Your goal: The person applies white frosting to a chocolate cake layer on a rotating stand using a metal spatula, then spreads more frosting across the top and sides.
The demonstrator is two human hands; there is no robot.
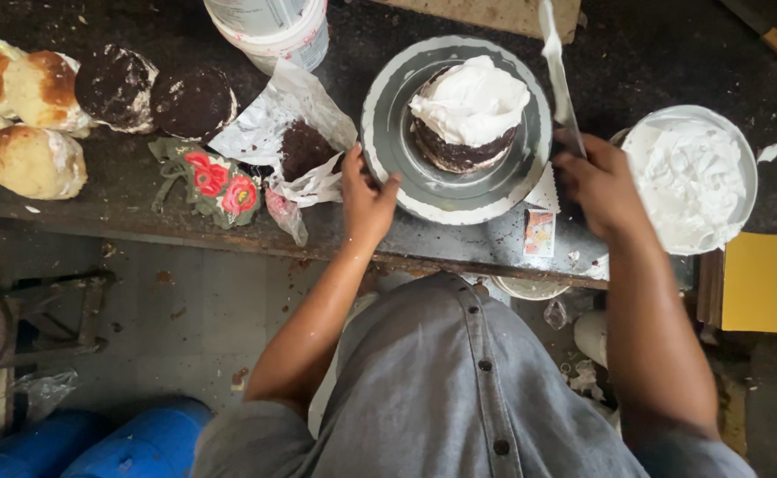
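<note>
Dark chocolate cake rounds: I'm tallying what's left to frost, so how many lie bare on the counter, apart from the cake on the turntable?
3. Two dark rounds lie side by side at upper left, beside the pale buns. A third sits on the crumpled wrapper by the left hand. More may be hidden off-frame.

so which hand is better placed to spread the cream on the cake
Right, most likely. The right hand already holds the palette knife, its blade beside the cream-topped cake and near the cream bowl. The left hand rests on the turntable rim.
</note>
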